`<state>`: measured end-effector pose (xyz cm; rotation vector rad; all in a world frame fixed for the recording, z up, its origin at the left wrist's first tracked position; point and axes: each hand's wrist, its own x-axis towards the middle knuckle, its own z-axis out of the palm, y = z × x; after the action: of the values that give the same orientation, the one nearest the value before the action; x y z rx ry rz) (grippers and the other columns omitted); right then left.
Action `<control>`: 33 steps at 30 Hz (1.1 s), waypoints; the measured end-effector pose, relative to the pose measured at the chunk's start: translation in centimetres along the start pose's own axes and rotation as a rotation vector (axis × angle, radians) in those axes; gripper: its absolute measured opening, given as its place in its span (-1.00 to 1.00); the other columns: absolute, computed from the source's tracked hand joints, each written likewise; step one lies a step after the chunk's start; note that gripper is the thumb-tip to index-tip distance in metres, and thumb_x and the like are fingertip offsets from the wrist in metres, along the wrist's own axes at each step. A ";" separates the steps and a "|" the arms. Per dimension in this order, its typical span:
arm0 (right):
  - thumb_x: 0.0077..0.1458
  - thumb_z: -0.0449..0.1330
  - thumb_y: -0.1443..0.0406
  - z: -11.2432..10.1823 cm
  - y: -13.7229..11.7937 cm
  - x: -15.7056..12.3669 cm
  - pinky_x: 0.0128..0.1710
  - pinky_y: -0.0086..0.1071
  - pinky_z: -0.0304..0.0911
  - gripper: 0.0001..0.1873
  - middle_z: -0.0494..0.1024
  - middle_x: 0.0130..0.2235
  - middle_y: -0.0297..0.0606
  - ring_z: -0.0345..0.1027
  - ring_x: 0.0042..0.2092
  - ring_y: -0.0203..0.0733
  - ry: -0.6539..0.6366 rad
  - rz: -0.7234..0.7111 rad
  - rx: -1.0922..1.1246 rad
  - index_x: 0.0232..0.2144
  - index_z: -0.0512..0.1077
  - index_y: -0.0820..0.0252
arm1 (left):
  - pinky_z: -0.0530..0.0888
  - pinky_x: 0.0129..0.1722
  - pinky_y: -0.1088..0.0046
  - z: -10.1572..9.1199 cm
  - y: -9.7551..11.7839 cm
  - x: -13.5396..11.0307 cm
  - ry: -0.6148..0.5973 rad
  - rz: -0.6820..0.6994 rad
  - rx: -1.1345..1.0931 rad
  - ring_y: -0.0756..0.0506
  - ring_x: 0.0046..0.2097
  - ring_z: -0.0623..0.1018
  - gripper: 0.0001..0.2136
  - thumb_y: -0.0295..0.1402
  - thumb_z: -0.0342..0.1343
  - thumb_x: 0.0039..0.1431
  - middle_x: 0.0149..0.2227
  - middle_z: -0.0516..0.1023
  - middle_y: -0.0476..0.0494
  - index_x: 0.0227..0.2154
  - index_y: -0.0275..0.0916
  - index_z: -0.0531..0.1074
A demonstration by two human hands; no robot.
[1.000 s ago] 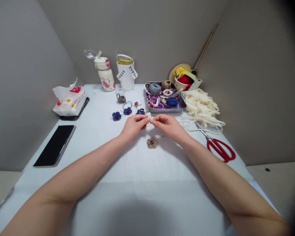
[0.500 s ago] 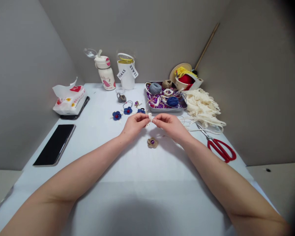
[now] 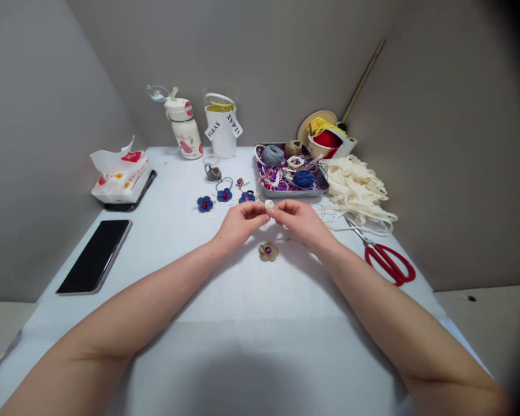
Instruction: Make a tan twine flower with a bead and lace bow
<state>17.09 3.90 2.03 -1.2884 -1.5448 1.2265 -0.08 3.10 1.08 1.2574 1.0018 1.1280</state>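
Note:
Between my fingertips is a small piece of cream lace trim [image 3: 269, 204], bunched up and partly hidden by the fingers. My left hand [image 3: 244, 221] pinches it from one side, and my right hand [image 3: 298, 221] pinches it from the other, the two thumbs nearly touching. Just below the hands, a beige fabric flower [image 3: 268, 251] with a purple bead centre lies on the white table. Behind my left hand are blue flowers with bead centres, among them one blue flower [image 3: 205, 203] at the left and another [image 3: 224, 195] with a cord loop.
A metal tray [image 3: 294, 195] of beads and yarn balls stands at the back. On the right lie a heap of cream lace [image 3: 357, 188] and red-handled scissors [image 3: 387, 263]. A phone [image 3: 96, 257], tissue pack [image 3: 122, 179], bottle [image 3: 186, 136] and white canister [image 3: 224, 136] occupy the left and back.
The lace between my fingers has gone from an upright strip to a small bunched shape. My hands have drawn slightly closer together.

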 end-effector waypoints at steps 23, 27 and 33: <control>-0.05 0.32 0.19 -1.6 -2.5 -0.8 -0.25 -0.33 0.24 -0.80 0.54 -0.32 -0.28 0.35 -0.30 -0.22 -0.056 -0.065 0.025 -0.36 0.51 0.17 | 0.31 -0.32 0.45 0.0 -0.3 0.1 -0.112 -0.024 -0.099 0.03 -0.41 0.40 -0.83 -0.29 0.33 -0.06 -0.46 0.50 -0.01 -0.43 -0.25 0.53; -0.03 0.30 0.20 -1.1 -2.4 -1.0 -0.27 -0.33 0.22 -0.83 0.54 -0.35 -0.29 0.33 -0.32 -0.22 -0.023 -0.078 -0.005 -0.40 0.52 0.18 | 0.32 -0.31 0.43 0.1 -0.2 -0.1 -0.135 -0.044 -0.033 0.02 -0.41 0.40 -0.82 -0.27 0.32 -0.05 -0.46 0.49 -0.02 -0.42 -0.26 0.52; -0.06 0.31 0.23 -0.6 -1.5 -0.6 -0.27 -0.37 0.21 -0.86 0.51 -0.38 -0.34 0.30 -0.34 -0.27 -0.008 -0.014 0.187 -0.41 0.52 0.16 | 0.30 -0.37 0.43 0.2 0.2 -0.3 -0.141 -0.080 -0.033 0.03 -0.45 0.37 -0.82 -0.24 0.32 -0.04 -0.52 0.44 -0.01 -0.47 -0.25 0.52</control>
<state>17.45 3.37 3.66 -1.1507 -1.4058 1.3349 0.04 2.78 1.33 1.2423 0.9160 0.9770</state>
